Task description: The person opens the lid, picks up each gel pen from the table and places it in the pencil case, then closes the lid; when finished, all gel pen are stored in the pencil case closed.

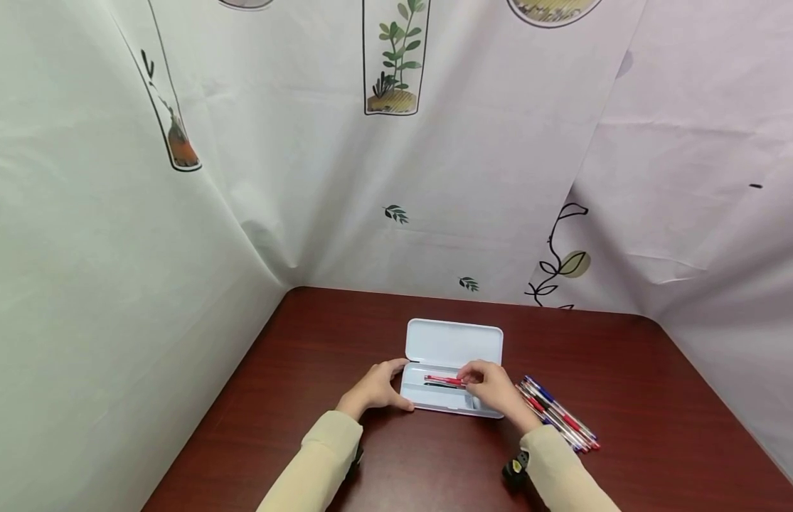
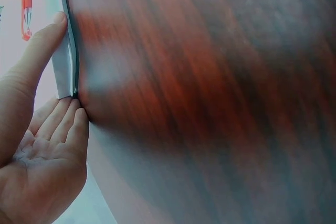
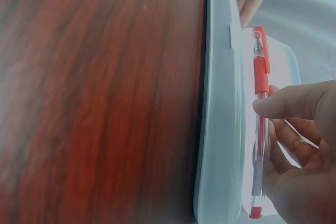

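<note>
From the head view I cannot make out much inside the pencil case [image 1: 451, 387]: my right hand [image 1: 492, 387] covers the right ends of the pens lying in it, and I see only a red pen [image 1: 442, 379] with a darker one just below it, too small to tell apart clearly. Both wrist views are blurred over the wood, and the left wrist view cuts off most of the case, showing only its pale edge.

My right hand pinches the red pen between thumb and curled fingers [image 3: 278, 106], held over the case's open tray. In the right wrist view the pen runs parallel to the case's long edge. In the head view the pen's long axis runs left to right, along the length of the case.

My left hand [image 1: 375, 387] steadies the case's left end; the thumb [image 2: 39, 51] presses along its edge and the straight fingers rest against its corner, palm open, nothing enclosed.

The case sits at the middle of the table [image 1: 306, 370], its lid [image 1: 454, 342] open and lying flat on the far side. A loose bunch of pens [image 1: 557, 415], red and blue, lies just to the right of the case, angled away to the right.

The table is dark reddish wood. White cloth sheets [image 1: 498, 178] printed with plants hang on three sides.
</note>
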Motion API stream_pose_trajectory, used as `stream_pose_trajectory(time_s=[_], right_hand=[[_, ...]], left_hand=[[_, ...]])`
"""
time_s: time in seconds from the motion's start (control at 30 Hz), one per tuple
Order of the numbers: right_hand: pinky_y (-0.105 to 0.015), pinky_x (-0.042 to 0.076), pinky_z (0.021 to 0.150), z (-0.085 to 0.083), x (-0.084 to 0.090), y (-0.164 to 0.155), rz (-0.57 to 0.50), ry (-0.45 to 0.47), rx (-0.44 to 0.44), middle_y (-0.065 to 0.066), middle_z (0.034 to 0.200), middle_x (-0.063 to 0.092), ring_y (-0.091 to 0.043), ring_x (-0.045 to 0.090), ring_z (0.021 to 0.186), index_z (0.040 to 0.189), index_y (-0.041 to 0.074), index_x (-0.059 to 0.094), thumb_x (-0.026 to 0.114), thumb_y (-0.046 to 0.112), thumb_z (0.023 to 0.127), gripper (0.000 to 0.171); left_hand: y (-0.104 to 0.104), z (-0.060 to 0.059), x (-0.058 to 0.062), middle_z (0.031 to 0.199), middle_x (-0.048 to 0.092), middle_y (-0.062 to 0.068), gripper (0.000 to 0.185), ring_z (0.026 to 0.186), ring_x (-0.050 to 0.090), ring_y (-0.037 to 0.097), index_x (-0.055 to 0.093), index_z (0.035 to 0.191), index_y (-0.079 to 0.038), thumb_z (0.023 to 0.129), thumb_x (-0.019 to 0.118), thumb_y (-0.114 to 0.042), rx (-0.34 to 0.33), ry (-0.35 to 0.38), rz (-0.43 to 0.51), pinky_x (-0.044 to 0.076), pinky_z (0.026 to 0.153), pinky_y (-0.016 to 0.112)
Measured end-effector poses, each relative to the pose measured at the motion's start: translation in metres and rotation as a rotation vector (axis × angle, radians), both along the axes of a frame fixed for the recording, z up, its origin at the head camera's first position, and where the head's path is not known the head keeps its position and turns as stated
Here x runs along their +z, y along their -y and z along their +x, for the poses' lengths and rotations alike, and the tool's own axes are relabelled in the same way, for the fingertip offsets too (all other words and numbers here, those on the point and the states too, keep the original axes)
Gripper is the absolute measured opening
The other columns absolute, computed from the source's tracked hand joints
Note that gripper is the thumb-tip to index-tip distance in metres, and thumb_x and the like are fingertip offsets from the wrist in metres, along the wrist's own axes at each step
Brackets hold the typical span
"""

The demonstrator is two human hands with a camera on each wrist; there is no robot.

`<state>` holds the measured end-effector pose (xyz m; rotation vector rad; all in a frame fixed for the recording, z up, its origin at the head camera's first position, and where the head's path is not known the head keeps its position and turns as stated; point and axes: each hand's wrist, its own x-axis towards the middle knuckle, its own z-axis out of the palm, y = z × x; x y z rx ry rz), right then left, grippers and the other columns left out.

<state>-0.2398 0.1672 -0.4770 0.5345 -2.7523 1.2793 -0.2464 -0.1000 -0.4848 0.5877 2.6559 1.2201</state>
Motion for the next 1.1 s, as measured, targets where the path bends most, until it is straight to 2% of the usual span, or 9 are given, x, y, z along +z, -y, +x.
stream_pose_trajectory(time_s=[0.37, 0.47, 0.6, 0.73, 0.87, 1.1], right_hand=[[-0.02, 0.045, 0.062, -0.002, 0.0, 0.011, 0.013, 0.019, -0.032, 0.0, 0.075, 0.062, -0.009, 0.052, 0.07, 0.085, 0.006, 0.072, 0.067, -0.007, 0.078, 0.016], [-0.023, 0.047, 0.067, -0.001, 0.001, 0.012, 0.028, 0.024, -0.074, -0.002, 0.081, 0.066, -0.011, 0.055, 0.075, 0.089, 0.006, 0.073, 0.07, -0.005, 0.078, 0.016], [-0.032, 0.051, 0.077, 0.0, 0.005, 0.013, 0.019, -0.005, -0.145, -0.006, 0.092, 0.069, -0.017, 0.06, 0.084, 0.094, 0.007, 0.075, 0.074, -0.004, 0.076, 0.021], [-0.038, 0.053, 0.082, 0.001, 0.011, 0.011, -0.006, -0.019, -0.185, -0.007, 0.095, 0.071, -0.02, 0.063, 0.087, 0.096, 0.007, 0.075, 0.073, -0.005, 0.077, 0.023], [-0.033, 0.054, 0.081, 0.002, 0.014, 0.008, -0.018, 0.004, -0.206, -0.007, 0.094, 0.072, -0.018, 0.063, 0.085, 0.097, 0.008, 0.075, 0.074, -0.003, 0.078, 0.022], [-0.022, 0.051, 0.072, 0.005, 0.014, 0.004, -0.043, 0.034, -0.201, -0.009, 0.092, 0.072, -0.015, 0.06, 0.079, 0.096, 0.006, 0.075, 0.074, -0.003, 0.079, 0.019]], left_hand=[[0.0, 0.0, -0.001, 0.139, 0.054, 0.02, 0.09, 0.128, 0.054, 0.032, 0.048, 0.138, 0.005, 0.062, 0.093, -0.015, 0.001, 0.008, 0.014, 0.043, 0.107, 0.045], [0.0, 0.0, 0.0, 0.139, 0.054, 0.021, 0.09, 0.128, 0.054, 0.034, 0.048, 0.138, 0.006, 0.062, 0.093, -0.015, -0.002, 0.006, 0.016, 0.044, 0.107, 0.045], [0.0, 0.0, 0.0, 0.139, 0.054, 0.021, 0.09, 0.128, 0.054, 0.033, 0.048, 0.138, 0.006, 0.062, 0.093, -0.015, 0.0, 0.01, 0.017, 0.043, 0.107, 0.045], [0.0, 0.001, 0.001, 0.139, 0.055, 0.021, 0.091, 0.128, 0.054, 0.032, 0.049, 0.138, 0.005, 0.062, 0.093, -0.016, 0.002, 0.007, 0.003, 0.044, 0.106, 0.045], [0.0, 0.002, 0.003, 0.138, 0.055, 0.02, 0.09, 0.127, 0.055, 0.032, 0.049, 0.138, 0.005, 0.062, 0.093, -0.016, 0.001, 0.0, -0.006, 0.044, 0.106, 0.045], [-0.001, 0.002, 0.004, 0.138, 0.055, 0.021, 0.09, 0.127, 0.055, 0.033, 0.048, 0.138, 0.006, 0.063, 0.093, -0.016, 0.002, 0.001, -0.005, 0.044, 0.106, 0.046]])
